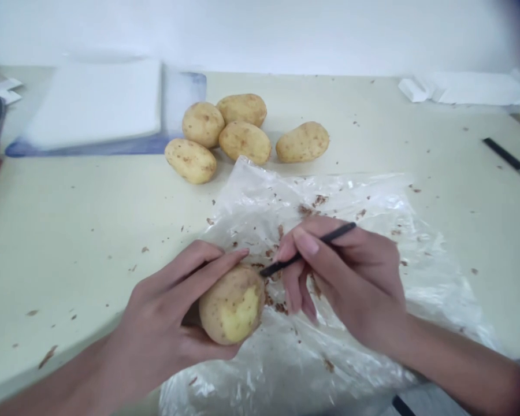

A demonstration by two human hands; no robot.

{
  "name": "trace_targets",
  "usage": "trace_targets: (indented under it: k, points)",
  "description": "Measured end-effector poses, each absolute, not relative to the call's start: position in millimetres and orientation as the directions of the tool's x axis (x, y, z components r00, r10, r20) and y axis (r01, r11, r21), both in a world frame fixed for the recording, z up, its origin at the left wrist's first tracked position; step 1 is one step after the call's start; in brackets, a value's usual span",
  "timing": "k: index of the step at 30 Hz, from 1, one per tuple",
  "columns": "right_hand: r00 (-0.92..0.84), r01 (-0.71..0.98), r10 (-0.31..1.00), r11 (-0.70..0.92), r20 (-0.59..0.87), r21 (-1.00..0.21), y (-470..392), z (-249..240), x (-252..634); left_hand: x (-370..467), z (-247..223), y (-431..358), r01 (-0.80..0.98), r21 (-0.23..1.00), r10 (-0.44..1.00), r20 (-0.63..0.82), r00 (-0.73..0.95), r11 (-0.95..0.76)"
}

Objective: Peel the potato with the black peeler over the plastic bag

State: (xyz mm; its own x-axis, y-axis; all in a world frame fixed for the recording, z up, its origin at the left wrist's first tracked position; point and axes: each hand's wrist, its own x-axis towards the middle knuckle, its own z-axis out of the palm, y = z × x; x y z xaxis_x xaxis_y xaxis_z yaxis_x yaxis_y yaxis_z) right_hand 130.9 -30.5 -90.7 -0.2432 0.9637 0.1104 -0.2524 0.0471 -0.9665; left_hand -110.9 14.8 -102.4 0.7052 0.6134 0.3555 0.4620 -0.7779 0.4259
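My left hand (169,318) is wrapped round a potato (231,306) that has a bare yellow patch where the skin is off. Between thumb and fingers, my right hand (342,271) grips a thin black stick-like tool (305,249), pen fashion. Its tip meets or nearly meets the upper right side of the potato; what kind of tool it is, I cannot make out. Beneath both hands spreads a clear plastic sheet (294,370), dotted with brown bits of peel (318,201).
Several whole potatoes (245,141) lie behind the sheet. A white pad on a blue-edged board (108,104) sits back left. At the right are a white crumpled packet (472,86) and a black-handled tool (505,155). Peel crumbs are scattered over the table (91,208).
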Motion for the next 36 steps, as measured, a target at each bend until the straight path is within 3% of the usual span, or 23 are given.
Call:
trace_targets:
  k: [3, 8, 10, 14, 17, 19, 22, 26, 31, 36]
  points:
    - [-0.325, -0.215, 0.938, 0.050, 0.120, -0.975, -31.4, -90.9, 129.5, -110.4, -101.8, 15.9, 0.435, 0.420, 0.588, 0.371, 0.719, -0.796]
    - [-0.157, -0.198, 0.986, 0.031, 0.063, -0.980, -27.0, -95.6, 132.4, -112.6, -100.2, 16.8, 0.470, 0.404, 0.608, 0.353, 0.711, -0.784]
    - [-0.188, -0.248, 0.979, 0.032, 0.080, -0.968, -28.1, -91.0, 130.8, -113.0, -100.4, 17.2, 0.459, 0.401, 0.598, 0.365, 0.713, -0.793]
    - [-0.302, -0.147, 0.930, 0.169, 0.207, -0.975, -32.5, -82.0, 125.1, -111.1, -101.4, 17.5, 0.446, 0.402, 0.588, 0.378, 0.715, -0.800]
    - [-0.247, -0.008, 0.939, 0.245, 0.239, -0.970, -29.6, -85.8, 128.1, -109.7, -101.4, 16.0, 0.463, 0.394, 0.597, 0.364, 0.715, -0.794]
    - [-0.171, -0.027, 0.958, 0.227, 0.228, -0.974, -27.2, -88.8, 132.1, -109.5, -100.8, 14.8, 0.491, 0.376, 0.611, 0.356, 0.707, -0.786]
    - [-0.193, -0.098, 0.952, 0.224, 0.239, -0.970, -28.4, -85.3, 133.3, -109.8, -99.5, 14.4, 0.483, 0.366, 0.600, 0.360, 0.715, -0.795]
    - [-0.310, 0.051, 0.877, 0.402, 0.368, -0.914, -31.5, -78.5, 127.3, -110.0, -99.5, 15.5, 0.461, 0.403, 0.600, 0.354, 0.718, -0.790]
    - [-0.118, 0.121, 0.929, 0.364, 0.351, -0.923, -28.3, -84.2, 129.9, -109.1, -99.5, 14.9, 0.481, 0.396, 0.613, 0.350, 0.709, -0.782]
    - [-0.272, 0.141, 0.859, 0.482, 0.435, -0.865, -35.7, -75.2, 127.2, -105.9, -97.3, 8.3, 0.491, 0.379, 0.613, 0.356, 0.705, -0.784]
